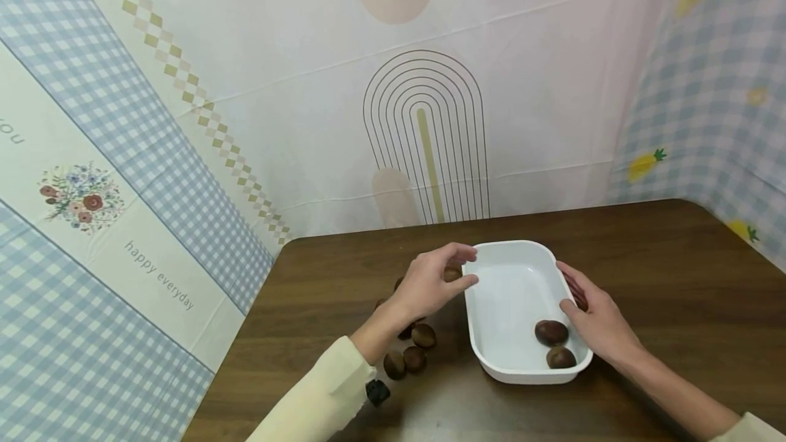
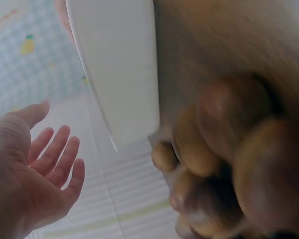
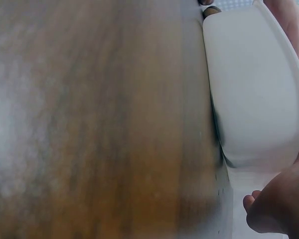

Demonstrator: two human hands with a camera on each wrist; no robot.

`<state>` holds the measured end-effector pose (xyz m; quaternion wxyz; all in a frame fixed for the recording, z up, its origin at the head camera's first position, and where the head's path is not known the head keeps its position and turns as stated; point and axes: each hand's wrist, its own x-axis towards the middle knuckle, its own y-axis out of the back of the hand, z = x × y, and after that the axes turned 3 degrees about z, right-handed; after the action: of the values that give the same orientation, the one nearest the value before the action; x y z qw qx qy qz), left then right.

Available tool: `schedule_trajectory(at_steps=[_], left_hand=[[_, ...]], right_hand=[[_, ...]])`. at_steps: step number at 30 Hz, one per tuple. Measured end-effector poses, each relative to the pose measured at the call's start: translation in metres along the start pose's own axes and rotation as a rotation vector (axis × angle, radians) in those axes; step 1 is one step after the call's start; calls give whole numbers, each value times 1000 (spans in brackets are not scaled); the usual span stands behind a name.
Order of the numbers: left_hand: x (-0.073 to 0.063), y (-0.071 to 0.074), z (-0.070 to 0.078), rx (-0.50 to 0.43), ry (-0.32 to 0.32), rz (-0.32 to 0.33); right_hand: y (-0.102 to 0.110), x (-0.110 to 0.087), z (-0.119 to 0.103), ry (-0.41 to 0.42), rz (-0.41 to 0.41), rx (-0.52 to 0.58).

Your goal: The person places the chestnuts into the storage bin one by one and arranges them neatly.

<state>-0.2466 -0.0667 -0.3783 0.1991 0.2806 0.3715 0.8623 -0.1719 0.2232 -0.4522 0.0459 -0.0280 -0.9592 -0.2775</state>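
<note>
A white, deep rectangular tray (image 1: pixel 512 292) with rounded corners stands on the wooden table. Inside it, two brown chestnuts (image 1: pixel 551 333) lie together at the near right corner. My right hand (image 1: pixel 598 322) grips the tray's right side, thumb over the rim and fingers along the outer wall. At the opposite rim my left hand (image 1: pixel 432 278) hovers with thumb and fingers spread apart. The left wrist view shows that hand (image 2: pixel 45 174) holding nothing, beside the tray's outer wall (image 2: pixel 117 64). Several loose chestnuts (image 1: pixel 414 359) lie left of the tray, some hidden under the left forearm.
The brown table (image 1: pixel 669 264) extends on both sides of the tray. A patterned cloth (image 1: pixel 307 135) hangs behind the table, and blue checked cloth (image 1: pixel 737 87) hangs at the right. A small black object (image 1: pixel 377 393) is at the left cuff.
</note>
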Motion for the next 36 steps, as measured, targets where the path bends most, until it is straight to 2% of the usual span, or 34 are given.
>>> schedule_trajectory(at_steps=[3, 8, 13, 23, 30, 36], left_hand=[[-5, 10, -11, -32, 22, 29], [-14, 26, -33, -11, 73, 67], [-23, 34, -51, -4, 120, 90], [-38, 35, -81, 51, 171, 126], [-46, 34, -95, 83, 215, 120], [-49, 30, -104, 104, 240, 85]], right_hand=[[0, 0, 0, -1, 1, 2], [1, 0, -1, 2, 0, 7], [0, 0, -1, -2, 1, 5], [0, -1, -1, -15, -5, 4], [0, -1, 0, -15, -7, 8], [0, -1, 0, -6, -3, 7]])
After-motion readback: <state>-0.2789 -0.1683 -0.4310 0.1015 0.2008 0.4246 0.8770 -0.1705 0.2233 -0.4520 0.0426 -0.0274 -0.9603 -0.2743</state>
